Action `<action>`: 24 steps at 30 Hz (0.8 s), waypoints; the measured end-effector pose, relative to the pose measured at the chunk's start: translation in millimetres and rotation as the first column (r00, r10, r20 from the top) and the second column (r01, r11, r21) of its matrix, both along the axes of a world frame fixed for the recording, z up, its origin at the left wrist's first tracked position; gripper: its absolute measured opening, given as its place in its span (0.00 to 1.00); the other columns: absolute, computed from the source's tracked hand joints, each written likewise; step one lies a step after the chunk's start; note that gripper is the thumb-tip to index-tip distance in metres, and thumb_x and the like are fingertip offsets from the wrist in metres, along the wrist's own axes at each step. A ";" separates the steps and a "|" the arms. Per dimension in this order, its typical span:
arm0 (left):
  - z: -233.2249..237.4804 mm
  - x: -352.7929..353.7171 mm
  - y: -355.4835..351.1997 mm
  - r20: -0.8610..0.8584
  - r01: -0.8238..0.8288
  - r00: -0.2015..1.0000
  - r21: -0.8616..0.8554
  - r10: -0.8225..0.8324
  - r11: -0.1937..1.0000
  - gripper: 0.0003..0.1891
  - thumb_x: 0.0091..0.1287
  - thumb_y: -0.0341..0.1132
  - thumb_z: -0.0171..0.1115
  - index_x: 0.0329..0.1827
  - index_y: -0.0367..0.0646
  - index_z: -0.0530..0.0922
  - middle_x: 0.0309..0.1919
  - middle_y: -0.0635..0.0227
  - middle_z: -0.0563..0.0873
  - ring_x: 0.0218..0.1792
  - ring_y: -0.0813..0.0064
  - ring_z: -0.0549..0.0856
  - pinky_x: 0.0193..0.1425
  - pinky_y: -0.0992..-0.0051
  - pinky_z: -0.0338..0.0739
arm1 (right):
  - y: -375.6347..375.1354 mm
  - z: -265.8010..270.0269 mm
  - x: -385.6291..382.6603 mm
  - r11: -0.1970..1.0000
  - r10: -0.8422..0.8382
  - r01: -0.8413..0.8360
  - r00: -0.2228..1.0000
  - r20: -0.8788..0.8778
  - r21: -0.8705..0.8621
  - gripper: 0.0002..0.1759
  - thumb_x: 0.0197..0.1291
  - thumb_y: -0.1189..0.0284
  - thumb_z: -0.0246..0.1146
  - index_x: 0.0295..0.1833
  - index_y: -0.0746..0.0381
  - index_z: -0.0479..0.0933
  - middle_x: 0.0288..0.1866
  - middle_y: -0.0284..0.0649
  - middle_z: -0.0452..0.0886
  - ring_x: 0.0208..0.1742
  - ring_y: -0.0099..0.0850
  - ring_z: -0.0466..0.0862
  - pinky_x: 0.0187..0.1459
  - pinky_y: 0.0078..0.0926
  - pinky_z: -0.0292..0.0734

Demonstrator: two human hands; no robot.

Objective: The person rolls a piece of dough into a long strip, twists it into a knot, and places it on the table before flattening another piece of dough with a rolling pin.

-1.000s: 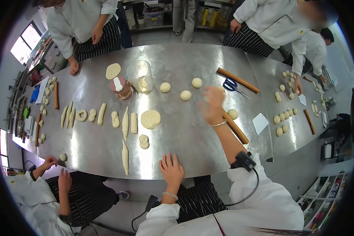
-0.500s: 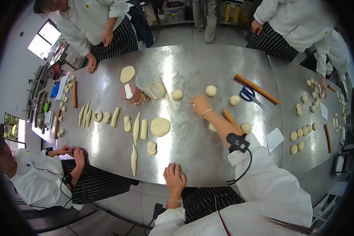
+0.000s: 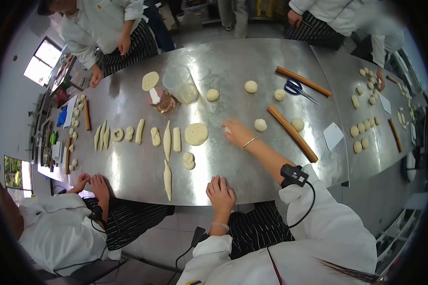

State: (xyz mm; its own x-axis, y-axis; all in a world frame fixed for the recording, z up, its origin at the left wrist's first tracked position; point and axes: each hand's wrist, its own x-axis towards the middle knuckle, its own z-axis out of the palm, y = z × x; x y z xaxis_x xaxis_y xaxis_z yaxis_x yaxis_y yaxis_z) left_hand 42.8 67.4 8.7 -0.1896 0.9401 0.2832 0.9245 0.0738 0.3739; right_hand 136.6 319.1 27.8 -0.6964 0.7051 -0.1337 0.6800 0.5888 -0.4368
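Observation:
My right hand is held over the middle of the steel table, fingers curled closed. A pale bit shows at its fingertips, too small to make out. To its left is a flat dough disc; to its right, a dough ball. My left hand rests on the near table edge, fingers stretched out and nothing held. Left of it are a knotted dough piece, a dough roll and pointed dough strips. More dough balls sit farther back.
Behind the hands stand a clear plastic jug and a jar with pinkish contents. Rolling pins, blue-handled scissors and a white scraper lie to the right. Co-workers in white jackets stand around the table, one close at left.
The camera view has shifted, so the table sits higher in view. My right hand has drawn nearer to me, uncovering a dough ball and the rolling pin. My left hand stays at the edge.

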 end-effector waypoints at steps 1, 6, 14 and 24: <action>1.4 -1.9 1.1 0.014 0.040 0.999 -0.002 -0.040 0.999 0.21 0.57 0.31 0.56 0.55 0.36 0.76 0.58 0.52 0.76 0.64 0.51 0.71 0.69 0.50 0.60 | -25.4 27.8 10.3 0.978 -0.206 0.208 0.910 -0.360 -0.032 0.20 0.53 0.73 0.67 0.53 0.62 0.77 0.54 0.46 0.77 0.57 0.46 0.74 0.58 0.41 0.70; 6.7 0.8 -0.9 0.016 0.032 0.999 0.010 -0.032 0.999 0.21 0.56 0.30 0.56 0.55 0.36 0.76 0.59 0.52 0.75 0.65 0.51 0.70 0.70 0.50 0.59 | -117.0 90.2 57.8 0.800 -0.263 0.517 0.758 -0.596 0.305 0.19 0.50 0.73 0.69 0.49 0.60 0.77 0.50 0.42 0.78 0.53 0.43 0.75 0.54 0.39 0.69; 3.1 1.6 -1.4 -0.019 0.035 0.999 0.005 -0.035 0.999 0.22 0.56 0.30 0.56 0.56 0.37 0.75 0.59 0.52 0.74 0.66 0.49 0.69 0.70 0.50 0.58 | -177.1 23.8 76.2 0.949 -0.012 0.104 0.955 -0.296 0.297 0.33 0.53 0.58 0.69 0.65 0.56 0.73 0.70 0.42 0.70 0.68 0.44 0.68 0.64 0.45 0.63; 31.4 49.0 30.5 0.255 0.366 0.916 -0.217 -0.310 0.905 0.30 0.60 0.40 0.63 0.66 0.42 0.71 0.70 0.47 0.65 0.71 0.41 0.60 0.70 0.38 0.53 | -104.4 -12.0 243.2 0.684 -0.721 0.728 0.684 -0.114 0.048 0.14 0.52 0.65 0.62 0.37 0.65 0.79 0.37 0.55 0.80 0.40 0.54 0.80 0.46 0.49 0.75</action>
